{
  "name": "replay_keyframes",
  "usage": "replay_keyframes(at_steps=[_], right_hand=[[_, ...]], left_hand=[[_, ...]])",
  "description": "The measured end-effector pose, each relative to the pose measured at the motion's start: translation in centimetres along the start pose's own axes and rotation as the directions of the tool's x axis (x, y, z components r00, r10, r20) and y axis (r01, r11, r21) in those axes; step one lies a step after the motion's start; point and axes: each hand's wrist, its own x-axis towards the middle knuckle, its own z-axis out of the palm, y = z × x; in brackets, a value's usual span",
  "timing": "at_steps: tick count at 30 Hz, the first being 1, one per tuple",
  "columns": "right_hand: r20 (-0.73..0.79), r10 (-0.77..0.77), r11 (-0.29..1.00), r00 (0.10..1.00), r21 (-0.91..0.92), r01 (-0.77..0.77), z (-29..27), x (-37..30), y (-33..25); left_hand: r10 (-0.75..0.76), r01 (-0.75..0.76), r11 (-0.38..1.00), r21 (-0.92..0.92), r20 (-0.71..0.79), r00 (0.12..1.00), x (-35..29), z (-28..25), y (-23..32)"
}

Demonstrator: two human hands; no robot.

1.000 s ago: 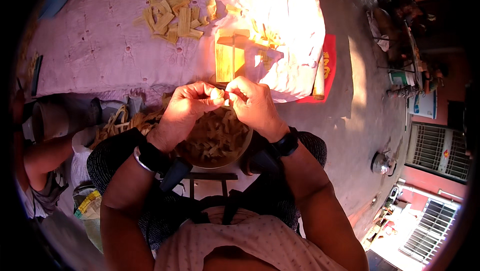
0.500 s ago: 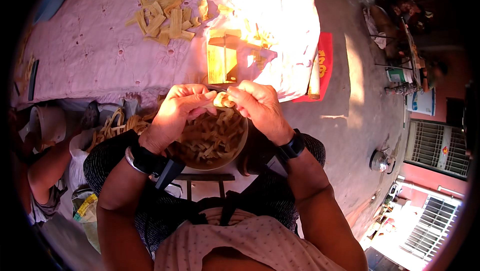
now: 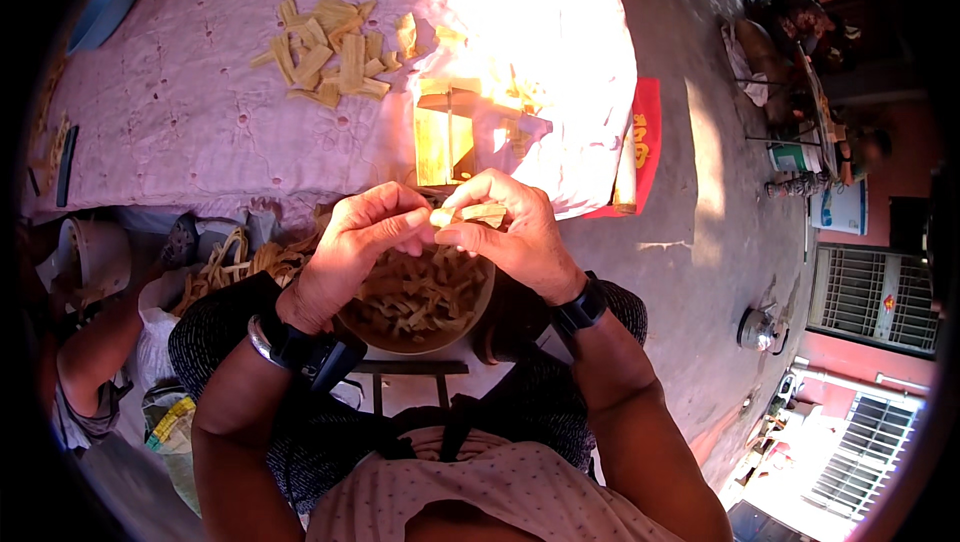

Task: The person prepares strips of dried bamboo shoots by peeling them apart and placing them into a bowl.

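Note:
My right hand (image 3: 520,234) pinches a pale yellow flat strip (image 3: 484,214), fibrous-looking, between thumb and bent forefinger. At the strip's left end, the closed fingertips of my left hand (image 3: 368,232) grip it too. Below both hands is a round bowl (image 3: 482,314) full of similar narrow strips (image 3: 420,287). Just beyond the hands, on the table, stands a small yellow wooden block-like frame (image 3: 436,142), partly in strong sunlight. Farther back lies a loose pile of short, wide strips (image 3: 335,47).
A pink quilted cloth (image 3: 200,122) covers the table. A blue basin (image 3: 108,0) and a dark bar (image 3: 66,166) lie at left. Another person's bare limb (image 3: 95,357) shows beside a white sack (image 3: 158,327) and a bucket (image 3: 102,254). A kettle (image 3: 762,330) stands on the floor at right.
The strip, bunched between my fingertips before, now lies extended along my right fingers. My right hand has turned, and both hands sit slightly lower in the picture.

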Motion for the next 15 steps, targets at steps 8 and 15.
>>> replay_keyframes(at_steps=[8,15], right_hand=[[-0.094,0.202,0.979,0.975,0.051,-0.198,1.0,0.9,0.2],[-0.110,-0.151,0.919,0.982,-0.381,0.099,1.2,0.8,1.6]], left_hand=[[0.031,-0.032,0.998,-0.055,-0.029,0.999,0.2,-1.0,-0.1],[0.060,-0.059,0.996,0.061,-0.027,0.998,0.4,-0.6,-0.8]])
